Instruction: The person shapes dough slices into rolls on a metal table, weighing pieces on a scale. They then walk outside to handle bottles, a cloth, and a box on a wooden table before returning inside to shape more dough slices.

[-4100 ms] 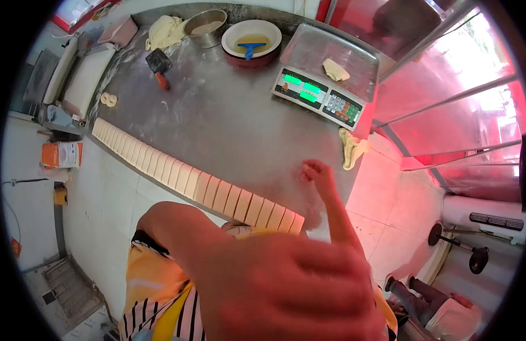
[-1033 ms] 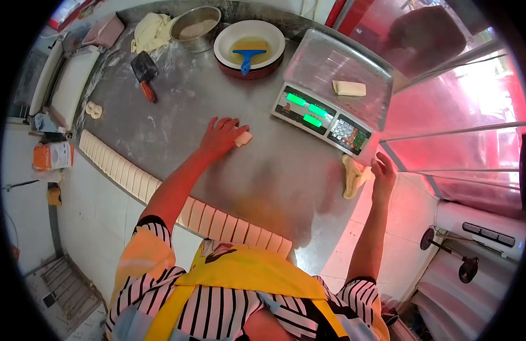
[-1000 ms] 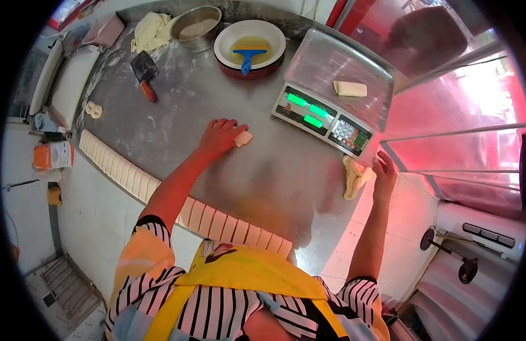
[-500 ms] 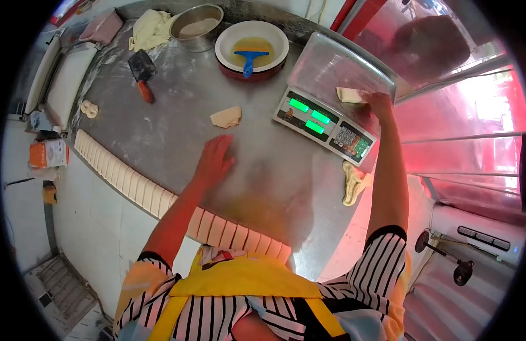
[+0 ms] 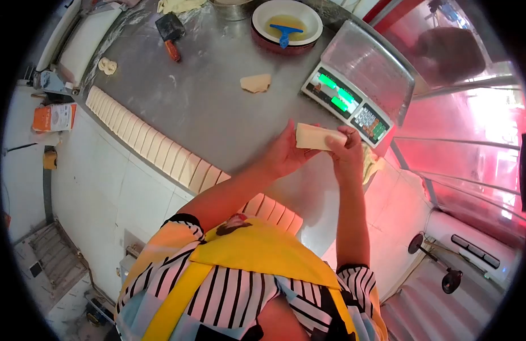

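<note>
A pale rectangular piece of dough is held up above the steel table, in front of the scale. My right hand pinches its right end, thumb on top. At the left end, my left hand is closed around the dough's edge, with some fingers hidden beneath it. The digital scale has lit green displays and a bare metal pan. Beyond my hands lies a small flat dough scrap. A long row of cut dough slices follows the table's near edge and passes under my left forearm.
A white bowl at the back holds yellowish liquid and a blue scraper. A dark-bladed scraper with a red handle lies farther left, near a small dough knot. Twisted dough rests beside the scale.
My right hand has brought the dough piece off the scale pan toward me. My left hand has moved right and taken hold of its other end. The view has shifted.
</note>
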The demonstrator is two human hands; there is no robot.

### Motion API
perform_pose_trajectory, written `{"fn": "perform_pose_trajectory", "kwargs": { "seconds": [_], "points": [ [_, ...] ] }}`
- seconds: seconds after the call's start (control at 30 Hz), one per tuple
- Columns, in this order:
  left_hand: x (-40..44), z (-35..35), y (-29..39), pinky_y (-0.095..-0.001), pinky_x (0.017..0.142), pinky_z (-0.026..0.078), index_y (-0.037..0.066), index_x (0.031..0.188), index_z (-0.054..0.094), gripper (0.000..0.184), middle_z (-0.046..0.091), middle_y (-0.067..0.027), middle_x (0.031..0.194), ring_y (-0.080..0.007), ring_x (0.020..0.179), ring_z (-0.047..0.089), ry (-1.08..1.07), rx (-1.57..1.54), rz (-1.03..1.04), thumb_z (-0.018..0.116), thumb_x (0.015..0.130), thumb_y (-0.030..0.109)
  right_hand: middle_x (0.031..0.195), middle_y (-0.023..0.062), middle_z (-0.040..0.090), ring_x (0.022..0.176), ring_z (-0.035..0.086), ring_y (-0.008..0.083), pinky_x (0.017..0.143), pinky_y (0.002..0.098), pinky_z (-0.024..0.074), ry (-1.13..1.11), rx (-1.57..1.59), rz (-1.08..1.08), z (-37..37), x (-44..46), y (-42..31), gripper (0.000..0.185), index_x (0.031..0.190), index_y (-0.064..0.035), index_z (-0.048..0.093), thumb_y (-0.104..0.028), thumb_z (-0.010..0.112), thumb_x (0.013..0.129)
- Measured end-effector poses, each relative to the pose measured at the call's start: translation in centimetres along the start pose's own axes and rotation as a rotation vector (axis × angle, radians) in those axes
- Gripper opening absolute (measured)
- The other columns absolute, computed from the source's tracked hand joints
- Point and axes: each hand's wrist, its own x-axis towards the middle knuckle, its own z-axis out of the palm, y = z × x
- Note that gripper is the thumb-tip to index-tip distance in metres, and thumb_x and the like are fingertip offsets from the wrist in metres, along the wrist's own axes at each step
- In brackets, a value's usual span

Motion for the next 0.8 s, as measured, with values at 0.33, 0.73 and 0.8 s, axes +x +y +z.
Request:
{"fn": "perform_pose_trajectory", "kwargs": {
  "seconds": [0.33, 0.73, 0.8],
  "points": [
    [-5.1, 1.1, 1.8, -0.0266, 0.069, 0.049, 0.000, 0.103, 0.053, 0.044, 0.060, -0.0078, 0.091, -0.0141, 0.079, 0.058, 0.273, 1.455, 0.175, 0.055, 0.088, 0.042, 0.097, 0.0065, 0.051, 0.083, 0.053, 0.0141, 0.070, 0.0273, 0.0480, 0.123, -0.042, -0.006, 2.3, -5.2, 5.8, 0.031, 0.102, -0.0026, 0.052, -0.013, 0.068, 0.078],
    [-6.1, -0.4, 5.3, -0.0272, 0.061, 0.049, 0.004, 0.102, 0.056, 0.025, 0.061, -0.0059, 0.086, -0.0156, 0.071, 0.059, 0.105, 1.269, -0.215, 0.049, 0.092, 0.026, 0.091, 0.0112, 0.059, 0.077, 0.059, 0.0242, 0.069, 0.0344, 0.0499, -0.240, -0.910, -0.368, 1.3, -5.7, 3.9, 0.029, 0.103, -0.0042, 0.054, -0.015, 0.064, 0.079],
    [-5.8, 0.2, 4.5, -0.0286, 0.063, 0.048, 0.004, 0.102, 0.056, 0.021, 0.061, -0.0049, 0.087, -0.0174, 0.075, 0.060, 0.048, 2.148, 0.170, 0.051, 0.090, 0.021, 0.087, 0.0099, 0.060, 0.075, 0.059, 0.0201, 0.069, 0.0324, 0.0501, -0.090, -0.150, 0.375, 1.8, -6.0, 4.5, 0.027, 0.105, -0.0044, 0.054, -0.017, 0.062, 0.083]
  ]
}}
